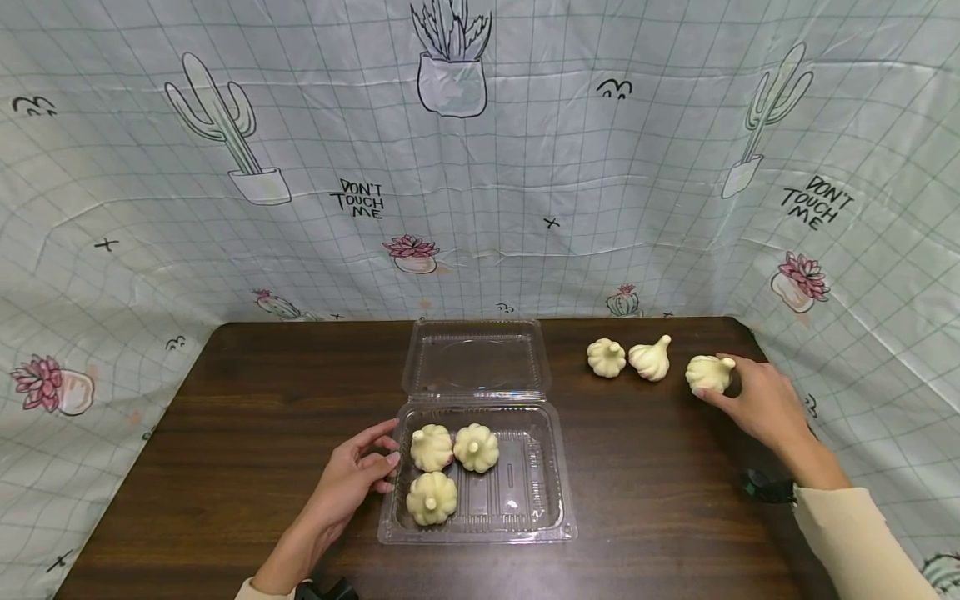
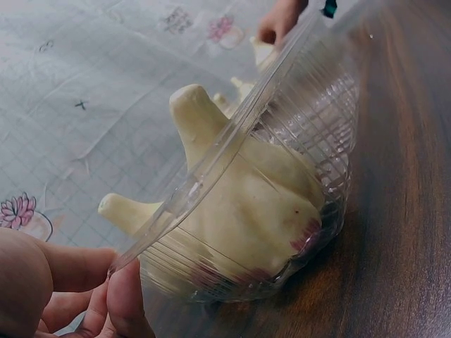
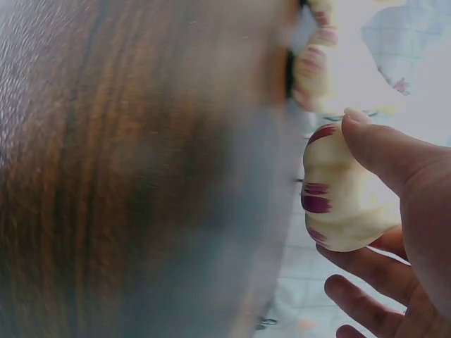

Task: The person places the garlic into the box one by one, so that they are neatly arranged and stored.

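Observation:
My right hand (image 1: 765, 400) grips a garlic bulb (image 1: 708, 374) at the table's right, thumb and fingers around its sides. Purple streaks mark the base of this bulb in the right wrist view, where my thumb (image 3: 384, 144) presses on it. My left hand (image 1: 352, 471) pinches the left rim of a clear plastic clamshell box (image 1: 558, 492) between thumb and finger, as the left wrist view shows. Inside the box's left and middle part sit three garlic bulbs, one of them at the front left (image 1: 431, 498). The hinged lid (image 1: 477, 362) lies open behind.
Two more garlic bulbs stand at the back right, one upright (image 1: 606, 357) and one tilted (image 1: 649, 359). They lie between the lid and my right hand. A patterned cloth (image 1: 480, 183) hangs close around the back and sides of the dark wooden table (image 1: 645, 492).

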`<control>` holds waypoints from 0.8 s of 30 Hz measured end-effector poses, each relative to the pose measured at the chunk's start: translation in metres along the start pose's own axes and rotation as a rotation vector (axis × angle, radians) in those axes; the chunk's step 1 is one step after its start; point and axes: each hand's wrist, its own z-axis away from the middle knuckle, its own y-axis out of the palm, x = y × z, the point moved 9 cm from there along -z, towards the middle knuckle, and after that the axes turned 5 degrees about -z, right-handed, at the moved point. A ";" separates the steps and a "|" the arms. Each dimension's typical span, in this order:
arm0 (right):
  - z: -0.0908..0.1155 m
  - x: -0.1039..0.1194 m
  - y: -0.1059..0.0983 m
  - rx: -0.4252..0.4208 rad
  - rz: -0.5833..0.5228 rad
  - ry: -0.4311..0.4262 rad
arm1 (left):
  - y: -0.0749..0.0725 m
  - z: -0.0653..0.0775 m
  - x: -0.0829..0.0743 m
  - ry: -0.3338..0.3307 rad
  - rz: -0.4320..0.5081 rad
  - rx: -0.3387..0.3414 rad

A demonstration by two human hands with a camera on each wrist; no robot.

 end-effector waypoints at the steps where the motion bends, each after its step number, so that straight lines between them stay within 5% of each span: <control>1: 0.000 0.001 -0.002 -0.005 -0.002 -0.005 | 0.000 0.000 0.000 -0.001 0.001 -0.002; 24: 0.003 0.082 -0.025 -0.034 -0.056 -0.119 | -0.001 0.001 -0.002 -0.009 0.008 -0.001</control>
